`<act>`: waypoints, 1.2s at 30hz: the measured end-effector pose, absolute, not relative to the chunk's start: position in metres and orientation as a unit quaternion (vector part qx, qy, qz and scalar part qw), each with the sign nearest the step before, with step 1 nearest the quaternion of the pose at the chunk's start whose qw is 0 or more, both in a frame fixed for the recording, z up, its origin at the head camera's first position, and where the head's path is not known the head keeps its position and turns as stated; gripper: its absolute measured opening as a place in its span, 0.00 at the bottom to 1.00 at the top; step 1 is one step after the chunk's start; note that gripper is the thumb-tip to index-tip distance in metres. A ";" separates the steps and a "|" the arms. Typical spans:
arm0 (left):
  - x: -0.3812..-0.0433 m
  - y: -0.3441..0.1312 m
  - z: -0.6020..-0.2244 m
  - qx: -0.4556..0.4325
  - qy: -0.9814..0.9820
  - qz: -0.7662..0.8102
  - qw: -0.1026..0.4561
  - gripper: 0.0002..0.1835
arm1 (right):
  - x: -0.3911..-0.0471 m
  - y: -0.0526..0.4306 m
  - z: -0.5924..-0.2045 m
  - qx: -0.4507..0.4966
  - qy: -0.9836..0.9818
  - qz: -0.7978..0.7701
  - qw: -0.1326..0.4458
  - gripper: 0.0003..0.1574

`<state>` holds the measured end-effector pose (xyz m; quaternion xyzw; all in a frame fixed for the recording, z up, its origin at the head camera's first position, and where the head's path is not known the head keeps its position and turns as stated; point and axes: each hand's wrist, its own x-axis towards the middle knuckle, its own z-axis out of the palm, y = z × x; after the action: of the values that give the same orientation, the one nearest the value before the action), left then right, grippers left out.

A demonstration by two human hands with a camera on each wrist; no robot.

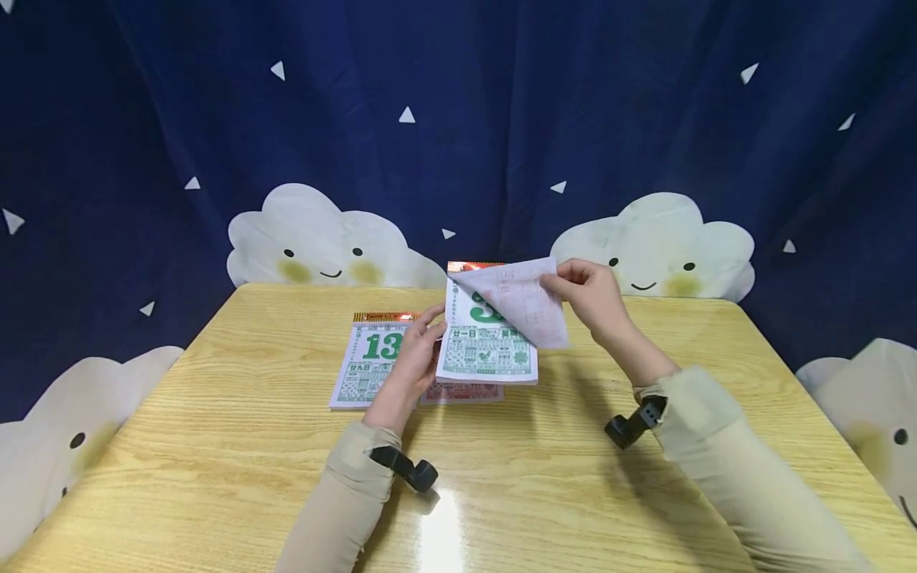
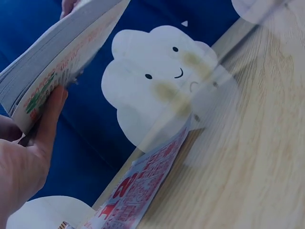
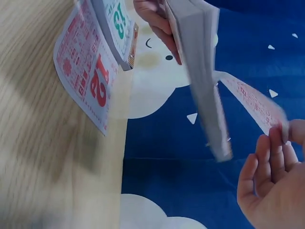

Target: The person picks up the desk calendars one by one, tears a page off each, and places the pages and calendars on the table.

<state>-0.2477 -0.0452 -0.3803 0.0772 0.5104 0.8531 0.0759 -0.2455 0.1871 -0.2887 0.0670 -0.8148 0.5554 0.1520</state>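
Note:
My left hand (image 1: 415, 358) grips a thick tear-off calendar (image 1: 487, 358) by its left side, above the table. The left wrist view shows the calendar's back cover (image 2: 66, 64) with the left hand's (image 2: 28, 164) thumb or finger along it. A thin top page (image 1: 519, 294) is pinched at its right edge by my right hand (image 1: 595, 298). That page is peeled up diagonally, still joined near the red top strip, and a green-printed page shows beneath. In the right wrist view, the page (image 3: 255, 102) stretches from the pad (image 3: 195, 57) to the right hand's (image 3: 276, 186) fingertips.
Another tear-off calendar (image 1: 358, 370), showing a green 13, lies on the wooden table (image 1: 215, 446) to the left. Beside it, partly under the held pad, lies a red-printed sheet (image 1: 466, 392) with a 12 (image 2: 126, 191). Behind the table hangs a dark blue curtain (image 1: 466, 143).

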 end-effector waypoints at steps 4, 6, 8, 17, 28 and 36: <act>-0.247 -0.044 -0.379 0.055 0.500 0.862 0.064 0.19 | -0.250 0.192 -0.291 0.038 -0.793 0.597 0.114 0.09; -0.248 -0.044 -0.378 0.051 0.498 0.863 0.059 0.19 | -0.253 0.197 -0.291 0.021 -0.783 0.613 0.105 0.09; -0.248 -0.043 -0.378 0.052 0.501 0.862 0.057 0.19 | -0.255 0.202 -0.291 0.005 -0.774 0.625 0.102 0.08; -0.250 -0.047 -0.381 0.106 0.528 0.840 0.067 0.19 | -0.258 0.209 -0.288 -0.007 -0.792 0.600 0.112 0.07; -0.248 -0.047 -0.387 0.118 0.558 0.818 0.076 0.18 | -0.286 0.224 -0.303 0.005 -0.783 0.607 0.132 0.20; -0.245 -0.045 -0.385 0.123 0.540 0.830 0.065 0.19 | -0.291 0.228 -0.301 -0.004 -0.769 0.627 0.127 0.15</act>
<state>-0.2454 -0.0454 -0.3846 0.1228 0.5397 0.8302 0.0654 -0.2906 0.2280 -0.3011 -0.0041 -0.7686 0.6269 0.1270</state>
